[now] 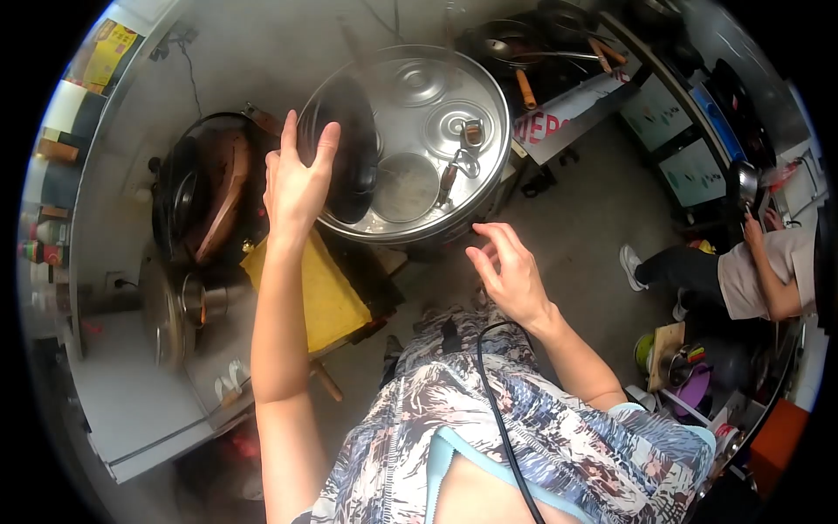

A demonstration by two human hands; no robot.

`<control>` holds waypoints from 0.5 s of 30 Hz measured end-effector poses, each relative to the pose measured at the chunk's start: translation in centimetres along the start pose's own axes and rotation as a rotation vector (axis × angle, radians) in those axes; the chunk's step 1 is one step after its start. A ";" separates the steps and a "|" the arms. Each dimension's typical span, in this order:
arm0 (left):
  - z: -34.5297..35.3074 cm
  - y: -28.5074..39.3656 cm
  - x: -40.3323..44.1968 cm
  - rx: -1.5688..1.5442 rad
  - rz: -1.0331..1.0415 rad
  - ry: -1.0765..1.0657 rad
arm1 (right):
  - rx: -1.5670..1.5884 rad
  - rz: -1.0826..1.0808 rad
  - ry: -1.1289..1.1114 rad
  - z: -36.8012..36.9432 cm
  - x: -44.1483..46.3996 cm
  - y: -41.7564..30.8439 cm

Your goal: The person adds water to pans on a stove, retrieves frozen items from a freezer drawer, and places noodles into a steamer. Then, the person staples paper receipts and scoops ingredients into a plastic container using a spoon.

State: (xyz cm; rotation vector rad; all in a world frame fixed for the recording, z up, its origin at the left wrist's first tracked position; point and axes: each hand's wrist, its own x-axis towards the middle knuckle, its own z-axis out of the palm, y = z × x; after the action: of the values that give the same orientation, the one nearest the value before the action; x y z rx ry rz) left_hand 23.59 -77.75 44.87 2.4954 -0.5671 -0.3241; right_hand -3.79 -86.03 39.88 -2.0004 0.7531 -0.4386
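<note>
A dark round lid or shallow pan (347, 148) stands tilted over the left side of a wide metal steamer (419, 218). My left hand (298, 188) grips its left edge, with the thumb and forefinger apart; the other fingers are partly hidden. Round fittings show in the steamer's top: a small metal lid (449, 127), another disc (420, 83) behind it, and a round opening (406, 188) in front. Tongs or a handled clip (456, 170) rest beside the opening. My right hand (513, 271) hovers in front of the rim, fingers loosely bent and apart, holding nothing.
Left of the steamer are a large brown pan (223, 188) and a folded yellow cloth (327, 297). Frying pans (506, 42) with wooden handles stand at the back right. Another person (759, 271) works at the right-hand counter. A black cable (489, 384) hangs across my front.
</note>
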 end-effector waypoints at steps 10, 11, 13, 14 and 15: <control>0.1 1.4 -2.4 -0.064 0.142 -0.075 | -0.023 -0.130 -0.090 0.8 -1.1 -1.6; 0.1 0.6 -1.6 -0.318 0.164 -0.082 | -0.002 -0.152 -0.095 1.1 0.0 -2.4; -0.9 0.6 -1.6 -0.645 0.128 -0.155 | 0.028 -0.218 -0.066 1.7 2.2 -3.1; -0.8 0.3 -1.7 -0.716 0.179 -0.120 | 0.054 -0.280 -0.042 1.7 3.2 -3.3; -0.5 0.2 -2.6 -0.693 0.172 -0.092 | 0.061 -0.337 -0.006 1.8 4.3 -3.3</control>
State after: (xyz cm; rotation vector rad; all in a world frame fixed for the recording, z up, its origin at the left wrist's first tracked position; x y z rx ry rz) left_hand 21.36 -76.46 45.70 1.7621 -0.5798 -0.4757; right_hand 1.59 -86.42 41.82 -2.0750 0.3925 -0.6429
